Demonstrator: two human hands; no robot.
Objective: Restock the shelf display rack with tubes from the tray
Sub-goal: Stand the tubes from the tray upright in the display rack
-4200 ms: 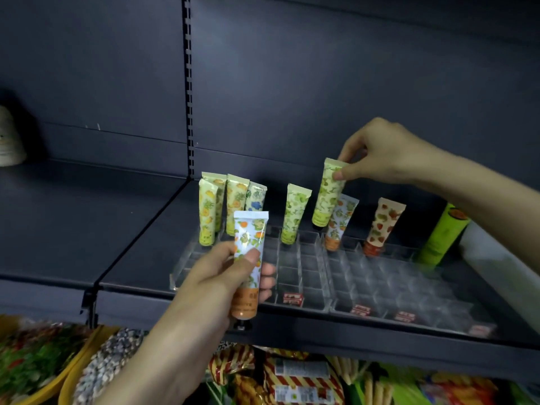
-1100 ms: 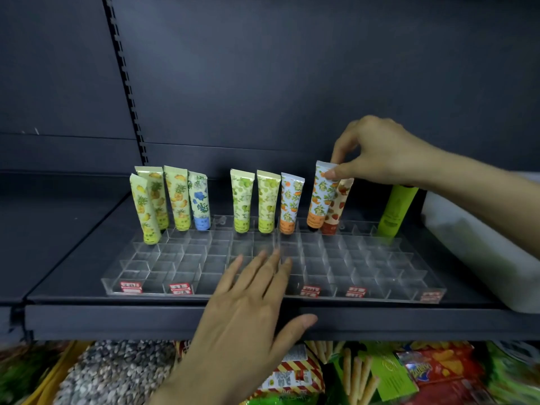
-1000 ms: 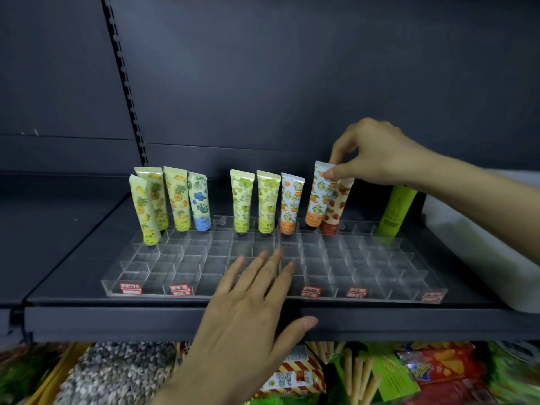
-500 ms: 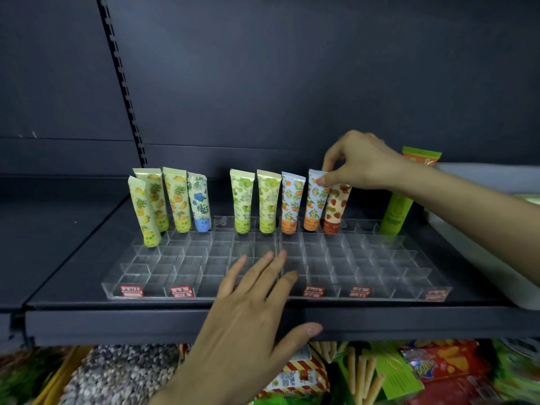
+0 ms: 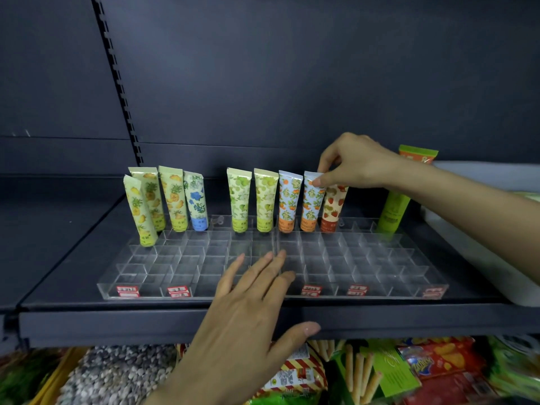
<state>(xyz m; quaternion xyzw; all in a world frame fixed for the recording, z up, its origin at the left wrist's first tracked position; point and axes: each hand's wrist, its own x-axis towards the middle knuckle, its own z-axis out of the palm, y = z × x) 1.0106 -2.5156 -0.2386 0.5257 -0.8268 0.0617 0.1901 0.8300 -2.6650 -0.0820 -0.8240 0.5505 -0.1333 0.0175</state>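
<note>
1. Closest to me, under the shelf (image 5: 73, 276), are bags of snacks (image 5: 295, 372). One red bag (image 5: 438, 365) has yellow writing, but it is too blurry to read.
2. My left hand (image 5: 245, 311) is flat and spread out. Its fingers (image 5: 263, 267) rest on the front of the clear rack (image 5: 365, 258). My thumb sticks out over the shelf's front edge. This hand holds nothing.
3. Small red labels (image 5: 311, 290) sit along the rack's front wall. Their words are too small to read.
4. The rack is made of little square cups. The tubes stand at its back, caps down.
5. From the left come the pineapple tubes (image 5: 172, 200); one of them stands a row nearer to me. Then come a blue flower tube (image 5: 196, 203), two green leaf tubes (image 5: 239, 200) and a first orange tube (image 5: 289, 203). The writing by their caps is too small to read.
6. My right hand (image 5: 356, 165) pinches the top of the second orange tube (image 5: 312, 206) with thumb and pointer finger. That tube stands in the back row, between the first orange tube and the strawberry tube (image 5: 333, 209).
7. Farther right stands a tall green tube (image 5: 393, 211). The white tray (image 5: 491, 276) sits at the shelf's right end, partly behind my arm.
</note>
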